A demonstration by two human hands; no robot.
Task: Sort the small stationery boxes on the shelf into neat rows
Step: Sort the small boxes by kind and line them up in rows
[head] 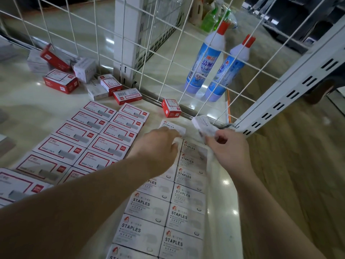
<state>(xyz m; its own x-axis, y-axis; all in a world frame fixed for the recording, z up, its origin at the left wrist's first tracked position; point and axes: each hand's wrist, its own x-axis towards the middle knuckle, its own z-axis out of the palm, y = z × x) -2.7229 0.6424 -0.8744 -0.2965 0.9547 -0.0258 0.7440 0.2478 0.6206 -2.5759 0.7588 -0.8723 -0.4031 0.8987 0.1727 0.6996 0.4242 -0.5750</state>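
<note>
Nearest to me, two bare forearms are reaching over the shelf (26, 109), above the white STAPLES rows (164, 217) that are running away in a double column. Over to the left, the red-framed rows (97, 139) are lying flat in two tidy lines, while a loose heap of red and white boxes (72, 79) is waiting by the wire grid (153, 58), with one lone red box (171, 107) standing further right.

Moving right, the left hand (158, 146) is curling its fingers round the far white box (172, 127) at the head of the left column; squaring its edge against its neighbour looks like the thing to get right. The right hand (227, 149) is pinching a tilted white box (204, 126), which probably needs turning print-up before it goes down at the head of the right column.

Beyond the grid, two blue bottles (211, 58) are standing capped; what's inside I cannot tell.
</note>
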